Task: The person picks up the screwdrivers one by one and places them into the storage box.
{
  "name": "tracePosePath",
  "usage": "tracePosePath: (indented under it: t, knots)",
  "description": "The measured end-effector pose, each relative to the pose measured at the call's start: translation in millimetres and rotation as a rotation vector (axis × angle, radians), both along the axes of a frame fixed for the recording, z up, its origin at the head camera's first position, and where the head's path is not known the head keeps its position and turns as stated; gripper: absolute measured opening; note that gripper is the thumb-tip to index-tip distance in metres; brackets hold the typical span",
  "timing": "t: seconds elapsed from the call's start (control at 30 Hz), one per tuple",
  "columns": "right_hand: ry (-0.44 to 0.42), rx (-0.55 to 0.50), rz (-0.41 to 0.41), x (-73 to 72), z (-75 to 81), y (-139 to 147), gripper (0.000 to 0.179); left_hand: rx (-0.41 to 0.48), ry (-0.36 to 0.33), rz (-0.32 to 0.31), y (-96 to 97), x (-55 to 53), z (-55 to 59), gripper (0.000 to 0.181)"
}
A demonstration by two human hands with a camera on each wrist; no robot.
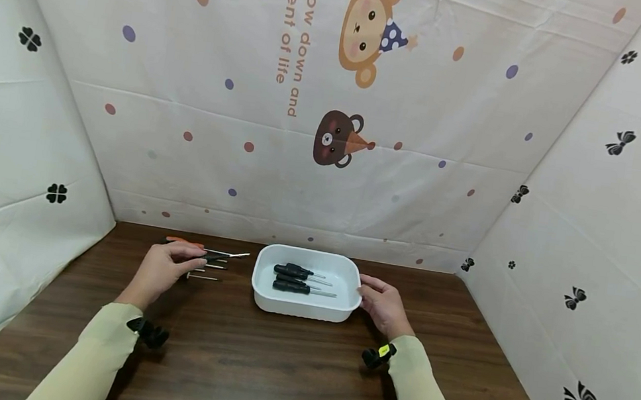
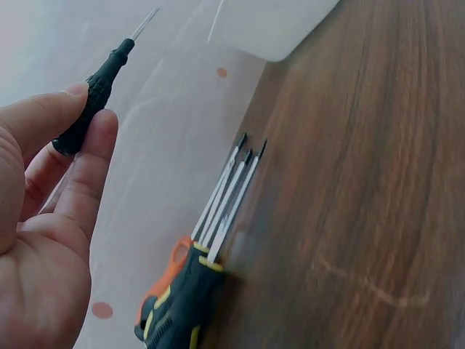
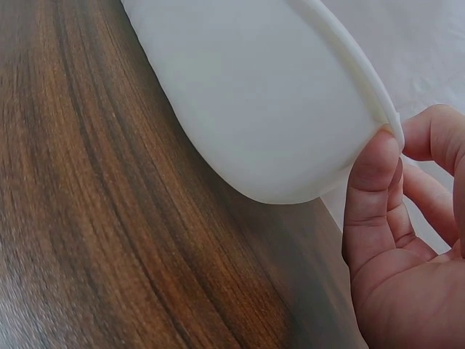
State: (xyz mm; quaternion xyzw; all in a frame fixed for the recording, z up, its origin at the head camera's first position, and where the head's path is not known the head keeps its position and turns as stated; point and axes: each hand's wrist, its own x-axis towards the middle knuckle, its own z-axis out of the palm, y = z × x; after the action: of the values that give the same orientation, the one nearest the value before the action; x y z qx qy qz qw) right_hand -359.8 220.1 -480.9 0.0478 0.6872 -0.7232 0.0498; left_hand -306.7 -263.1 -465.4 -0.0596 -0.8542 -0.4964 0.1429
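My left hand (image 1: 167, 268) pinches a small black-handled screwdriver (image 2: 102, 91) between thumb and fingers. Its thin metal shaft points toward a white plastic tub (image 1: 301, 308). With thumb and fingers, my right hand (image 3: 407, 254) grips the tub's right end at the rim. Inside the tub lie several small black screwdrivers (image 1: 291, 286), shafts to the right. Below the raised left hand, larger screwdrivers (image 2: 190, 298) with black and yellow handles lie side by side on the table. In the head view that hand hides most of their handles.
The table is dark brown wood (image 1: 252, 365). An orange-handled tool (image 2: 174, 265) lies beside the larger screwdrivers. A printed white cloth (image 1: 275, 174) stands behind the table's far edge, with more white cloth at both sides.
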Motion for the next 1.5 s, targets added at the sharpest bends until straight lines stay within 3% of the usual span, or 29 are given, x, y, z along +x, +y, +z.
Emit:
tracePosePath:
  t: [0.37,0.57,0.83,1.17,1.5]
  knots:
    - [-0.010,-0.003,0.010,0.7,0.9,0,0.047,-0.005,0.047,-0.067,25.7,-5.0,9.1,0.025]
    - [0.000,-0.001,0.004,0.8,0.2,0,0.045,0.030,0.026,-0.116,40.0,-5.8,12.9,0.025]
    - [0.001,0.004,0.003,0.5,-1.0,0,0.044,0.060,-0.029,-0.148,55.4,-10.2,11.2,0.028]
    - [0.009,-0.008,0.015,0.9,-0.5,1,0.045,0.049,-0.025,-0.165,73.1,-17.0,9.7,0.016]
    - [-0.003,0.001,0.005,1.1,-0.6,0,0.044,0.027,-0.040,-0.204,90.6,-26.2,5.1,0.017]
